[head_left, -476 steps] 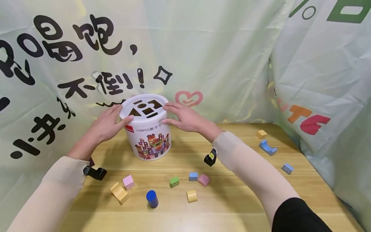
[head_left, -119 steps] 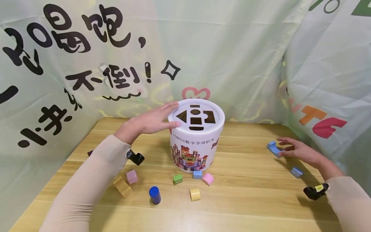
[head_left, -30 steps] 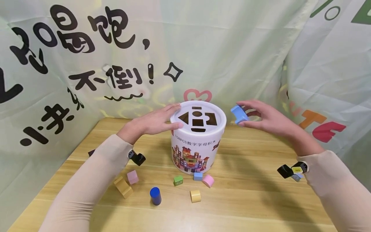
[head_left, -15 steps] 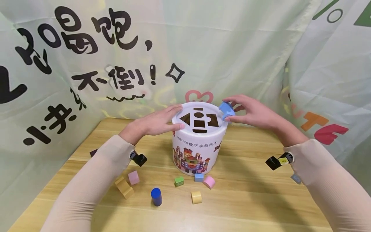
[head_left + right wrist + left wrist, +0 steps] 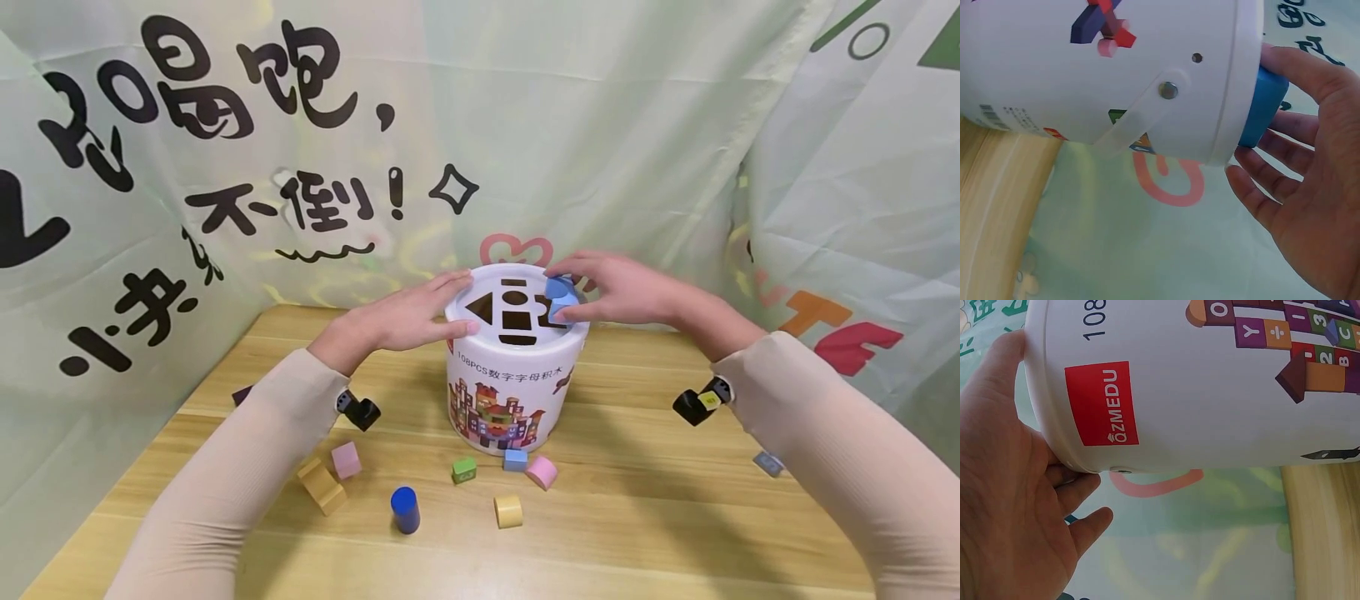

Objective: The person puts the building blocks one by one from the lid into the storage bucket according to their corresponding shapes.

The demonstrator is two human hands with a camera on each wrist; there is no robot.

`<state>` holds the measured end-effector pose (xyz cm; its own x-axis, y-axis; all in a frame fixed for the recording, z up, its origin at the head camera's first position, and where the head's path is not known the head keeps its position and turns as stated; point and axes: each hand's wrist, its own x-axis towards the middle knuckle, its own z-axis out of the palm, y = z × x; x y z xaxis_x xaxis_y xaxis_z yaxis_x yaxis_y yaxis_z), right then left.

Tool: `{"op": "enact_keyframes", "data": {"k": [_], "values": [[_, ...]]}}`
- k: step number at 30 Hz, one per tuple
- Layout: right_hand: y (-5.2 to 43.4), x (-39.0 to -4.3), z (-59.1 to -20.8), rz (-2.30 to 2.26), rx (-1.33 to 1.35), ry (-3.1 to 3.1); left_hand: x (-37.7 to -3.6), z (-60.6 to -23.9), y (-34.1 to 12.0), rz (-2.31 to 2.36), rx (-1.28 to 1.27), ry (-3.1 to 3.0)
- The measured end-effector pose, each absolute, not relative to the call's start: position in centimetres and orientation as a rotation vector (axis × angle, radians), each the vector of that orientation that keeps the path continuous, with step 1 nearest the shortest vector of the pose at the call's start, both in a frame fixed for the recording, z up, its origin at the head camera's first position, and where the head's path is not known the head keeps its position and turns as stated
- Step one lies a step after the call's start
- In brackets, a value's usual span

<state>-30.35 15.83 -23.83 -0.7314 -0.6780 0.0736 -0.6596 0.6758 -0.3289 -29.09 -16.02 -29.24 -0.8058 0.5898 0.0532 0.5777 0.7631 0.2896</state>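
In the head view a white bucket (image 5: pixel 504 392) with shape-cut holes in its lid (image 5: pixel 480 332) stands upright on the table. My left hand (image 5: pixel 405 317) rests against the left rim, thumb on top and fingers reaching along the far edge. My right hand (image 5: pixel 622 287) pinches a blue arch block (image 5: pixel 561 296) between thumb and fingers over the lid's right side, partly covering the notched hole. In the right wrist view the blue block (image 5: pixel 1263 106) sits at the bucket's rim, partly hidden behind it. How far it enters the hole is hidden.
On the wooden table (image 5: pixel 600 542) lie a yellow arch block (image 5: pixel 321 486), pink cube (image 5: pixel 346 459), blue cylinder (image 5: pixel 405 510), green block (image 5: pixel 464 470), small blue block (image 5: pixel 515 460), pink half-round block (image 5: pixel 542 472) and yellow half-round block (image 5: pixel 507 511). Another blue block (image 5: pixel 768 463) lies right.
My right hand has picked up the blue arch block from the table's right side and carried it left onto the lid. Earlier the bucket moved right; my left hand stays on its rim.
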Motion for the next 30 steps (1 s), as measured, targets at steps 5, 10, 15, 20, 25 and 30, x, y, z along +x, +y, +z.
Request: {"op": "enact_keyframes", "data": {"k": [5,10,15,20,25,30], "values": [[15.4,-30.7,-23.9,-0.457,-1.129,2.837,-29.1,-29.3,-16.1,0.46,0.967,2.914],[15.3,-30.9,-24.1,-0.467,-1.151,2.84,-29.1,-29.3,-16.1,0.469,0.96,2.914],[15.1,-30.8,-24.5,-0.503,-1.161,2.835,-29.1,-29.3,-16.1,0.474,0.966,2.912],[15.0,-30.7,-25.1,-0.535,-1.131,2.826,-29.1,-29.2,-16.0,0.471,0.953,2.911],[15.1,-30.8,-25.6,-0.57,-1.097,2.814,-29.1,-29.2,-15.9,0.463,0.956,2.908],[15.2,-31.0,-26.0,-0.57,-1.129,2.8,-29.1,-29.2,-15.9,0.457,0.954,2.91]]}}
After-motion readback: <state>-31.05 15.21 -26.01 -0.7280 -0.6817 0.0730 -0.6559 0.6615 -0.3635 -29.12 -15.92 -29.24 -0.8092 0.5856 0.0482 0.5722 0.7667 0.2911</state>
